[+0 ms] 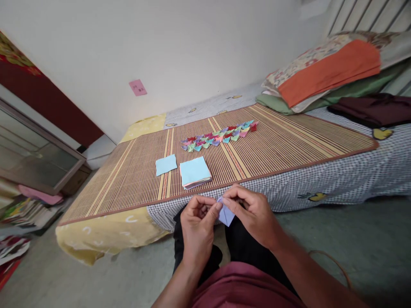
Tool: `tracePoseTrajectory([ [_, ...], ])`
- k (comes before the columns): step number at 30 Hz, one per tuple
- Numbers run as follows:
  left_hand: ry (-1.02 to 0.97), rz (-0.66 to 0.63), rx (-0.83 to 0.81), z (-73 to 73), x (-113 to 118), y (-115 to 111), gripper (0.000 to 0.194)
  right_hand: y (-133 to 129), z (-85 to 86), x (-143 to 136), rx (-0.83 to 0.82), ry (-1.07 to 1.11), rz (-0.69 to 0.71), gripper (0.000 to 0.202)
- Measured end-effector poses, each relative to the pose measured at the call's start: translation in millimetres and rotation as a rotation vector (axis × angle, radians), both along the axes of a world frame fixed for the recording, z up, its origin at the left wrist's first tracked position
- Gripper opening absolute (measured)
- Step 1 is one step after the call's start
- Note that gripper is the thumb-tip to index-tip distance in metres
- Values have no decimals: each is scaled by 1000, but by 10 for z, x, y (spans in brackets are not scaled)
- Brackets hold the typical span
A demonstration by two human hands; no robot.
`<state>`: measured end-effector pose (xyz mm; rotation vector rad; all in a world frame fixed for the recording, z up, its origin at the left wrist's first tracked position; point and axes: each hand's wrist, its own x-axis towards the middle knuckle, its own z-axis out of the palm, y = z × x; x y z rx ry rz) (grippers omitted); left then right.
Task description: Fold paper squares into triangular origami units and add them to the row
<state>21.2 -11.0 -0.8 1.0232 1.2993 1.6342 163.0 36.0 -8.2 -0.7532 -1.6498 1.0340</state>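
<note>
Between my two hands, just off the bed's front edge, is a small folded piece of lavender origami paper [226, 216] with crease lines and a pointed lower end. My left hand [199, 220] pinches its upper left part between thumb and forefinger. From the other side my right hand [252, 214] pinches its upper right part, and the fingers hide its top. Beyond the hands lies a stack of square paper sheets [195, 171], light blue on top. One loose light blue sheet [166, 165] is left of it. Further back stand rows of small multicoloured folded paper pieces [218, 137].
A striped bamboo mat [128, 179] covers the bed, over a checked sheet [337, 188]. Folded bedding with an orange band [334, 70] and a dark maroon cloth [372, 109] lie at the right. Books [34, 214] are piled at the left by a glass-fronted cabinet [35, 145].
</note>
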Motion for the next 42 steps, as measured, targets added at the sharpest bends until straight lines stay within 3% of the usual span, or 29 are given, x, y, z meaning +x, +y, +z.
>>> tracePoseTrajectory([
  [10, -96, -81, -21, 15, 7, 51, 33, 19, 43, -36, 55, -48, -43, 19],
  [15, -186, -329, -196, -14, 31, 38, 34, 41, -14, -43, -118, 27, -22, 20],
  [20, -167, -371, -221, -64, 46, 15, 28, 44, -64, -37, -282, 97, 69, 23],
  [27, -59, -458, -192, -80, -37, 25, 28, 84, -40, 23, -263, 89, 147, 22],
  [30, -86, -516, -196, -64, -107, 27, 33, 117, -6, 58, -159, 34, 173, 20],
  [34, -87, -493, -216, -58, -173, 31, 33, 139, -11, 68, -74, 8, 222, 18],
  [42, -74, -347, -161, -75, -110, 40, 24, 133, -131, 26, -235, 126, 263, 17],
])
